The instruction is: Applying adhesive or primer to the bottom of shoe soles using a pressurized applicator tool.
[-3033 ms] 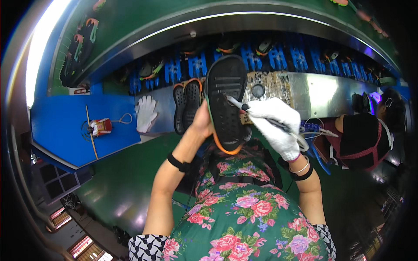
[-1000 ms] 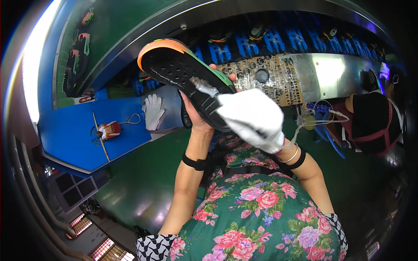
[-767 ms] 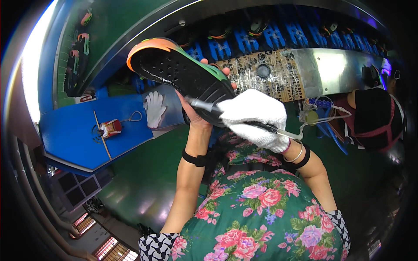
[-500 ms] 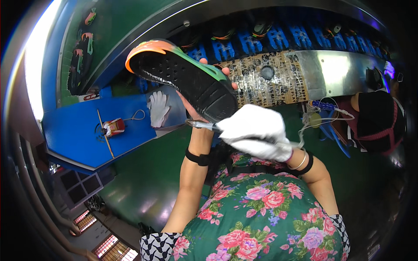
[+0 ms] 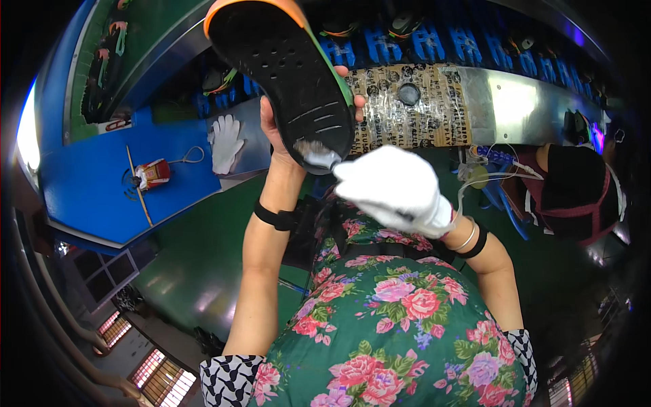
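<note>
A shoe sole (image 5: 274, 74), black on the face toward me with an orange and green edge, stands nearly upright in front of me. Small holes dot its upper part and grooves cross the lower part. My bare left hand (image 5: 277, 132) grips it from behind, with fingertips showing at its right edge. In a white glove, my right hand (image 5: 393, 186) is closed round a brush (image 5: 319, 155); the handle is mostly hidden in the glove. The blurred bristles touch or lie right over the sole's lower end.
To the left, a blue table (image 5: 88, 183) carries a small red container (image 5: 152, 173) with a stick. A white glove (image 5: 226, 144) lies beside it. Ahead, a metal ledge with a taped cardboard sheet (image 5: 407, 125) holds a round dark lid (image 5: 409, 94). Blue racks (image 5: 427, 44) with shoe parts run behind; another person (image 5: 576, 190) sits at right.
My left hand has raised the sole and turned it more upright. The brush in my right hand, earlier off the sole near my left wrist, is now at the sole's lower end.
</note>
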Demonstrator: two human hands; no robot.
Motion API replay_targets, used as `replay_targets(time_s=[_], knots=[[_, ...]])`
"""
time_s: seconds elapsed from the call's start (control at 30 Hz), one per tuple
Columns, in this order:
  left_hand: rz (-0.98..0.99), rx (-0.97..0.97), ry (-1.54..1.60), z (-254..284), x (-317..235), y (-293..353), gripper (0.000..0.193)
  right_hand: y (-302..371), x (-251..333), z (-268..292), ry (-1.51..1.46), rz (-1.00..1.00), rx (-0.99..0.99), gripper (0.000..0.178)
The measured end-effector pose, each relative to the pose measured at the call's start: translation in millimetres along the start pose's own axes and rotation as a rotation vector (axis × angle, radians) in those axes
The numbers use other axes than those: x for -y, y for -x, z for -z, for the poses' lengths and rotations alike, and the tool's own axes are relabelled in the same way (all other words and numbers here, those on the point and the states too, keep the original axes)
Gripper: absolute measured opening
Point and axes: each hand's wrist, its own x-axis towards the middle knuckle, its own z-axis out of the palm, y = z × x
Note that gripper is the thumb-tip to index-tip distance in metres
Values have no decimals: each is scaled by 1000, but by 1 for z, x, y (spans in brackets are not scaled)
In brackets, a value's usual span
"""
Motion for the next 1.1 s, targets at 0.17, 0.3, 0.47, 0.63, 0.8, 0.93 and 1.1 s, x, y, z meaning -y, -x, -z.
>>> replay_targets(time_s=[0.17,0.3,0.47,0.63,0.8,0.93,1.1], knots=[[149,64,120,1,-7,4,108,-5,6,11,-302,-136,17,26],[212,116,146,-1,-11,-5,92,-6,-1,13,-78,-71,-9,30],[374,-149,-164,9,-32,0,96,-2,8,5,-228,-12,138,42],[419,-75,71,21,-43,-5,69,-16,0,15,-76,41,92,33],[522,-98,-41,-10,-50,-13,42,-9,5,11,46,113,252,32],[553,-114,-20,-11,-51,-11,42,-18,-1,16,-157,55,115,34],[478,-127,-3,-9,-54,-11,42,-15,1,8,-222,19,160,32]])
